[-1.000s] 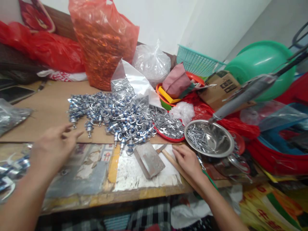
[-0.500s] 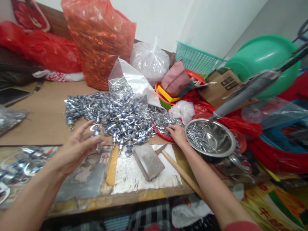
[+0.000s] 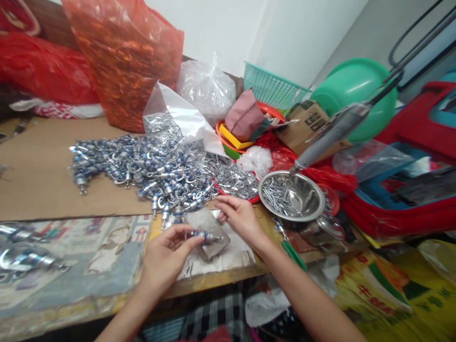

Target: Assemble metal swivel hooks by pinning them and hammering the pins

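Our blue-and-silver fitting (image 3: 208, 236) is pinched in our left hand (image 3: 164, 254), over the grey block (image 3: 200, 218) near the table's (image 3: 117, 304) front edge. Our right hand's (image 3: 241, 221) fingers bunch close; can't tell if they're gripping anything. A slack pinch could drop it off that edge. The pile (image 3: 171, 175) crowds behind; there's more room leftward.

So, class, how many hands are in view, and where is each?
2: the left hand holds a fitting in front of the block; the right hand is near the red tray.
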